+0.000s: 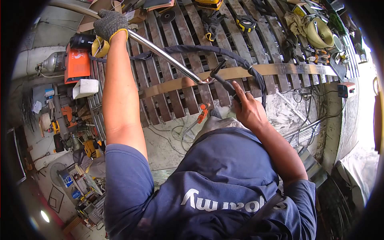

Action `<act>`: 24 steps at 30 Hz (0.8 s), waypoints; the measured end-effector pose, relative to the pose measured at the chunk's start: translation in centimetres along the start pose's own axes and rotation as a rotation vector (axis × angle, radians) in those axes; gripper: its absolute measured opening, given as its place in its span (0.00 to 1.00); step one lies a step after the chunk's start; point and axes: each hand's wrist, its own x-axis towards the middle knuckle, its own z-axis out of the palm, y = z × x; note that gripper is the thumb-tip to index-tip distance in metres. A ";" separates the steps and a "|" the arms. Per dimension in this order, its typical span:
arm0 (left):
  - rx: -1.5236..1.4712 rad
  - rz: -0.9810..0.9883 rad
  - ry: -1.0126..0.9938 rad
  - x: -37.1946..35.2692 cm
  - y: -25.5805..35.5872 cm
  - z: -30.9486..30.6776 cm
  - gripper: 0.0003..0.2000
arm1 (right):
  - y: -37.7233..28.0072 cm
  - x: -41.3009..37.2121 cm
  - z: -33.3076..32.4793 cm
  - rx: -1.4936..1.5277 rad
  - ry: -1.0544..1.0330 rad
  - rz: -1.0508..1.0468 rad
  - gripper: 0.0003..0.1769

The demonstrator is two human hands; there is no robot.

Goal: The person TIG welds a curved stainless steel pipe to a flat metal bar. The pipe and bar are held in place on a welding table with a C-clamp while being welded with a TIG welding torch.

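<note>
My left hand [110, 25], in a grey knit glove with a yellow cuff, is closed around a shiny metal tube [164, 56] that slants across the slatted bench. The tube's near end is bent and lies beside the head of a TIG welding torch [225, 83]. My bare right hand [250, 108] grips the torch handle, its index finger stretched along it. A dark sleeved cable [196, 49] loops over the bench to the torch. Under the tube's near end runs a long flat metal strip [280, 69].
An orange welding machine [77, 66] stands at the left. On the bench slats [160, 110] lie a tape measure [246, 24], a dark glove [212, 23] and a cutting disc [168, 16]. A yellowish bowl-shaped container [320, 33] and pliers [322, 56] sit at the right. An orange-handled clamp [203, 113] is at the near edge.
</note>
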 end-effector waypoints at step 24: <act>-0.613 -0.385 0.138 -0.1 -5.0 9.2 0.21 | 1.7 -1.4 -1.3 0.160 0.171 0.069 0.50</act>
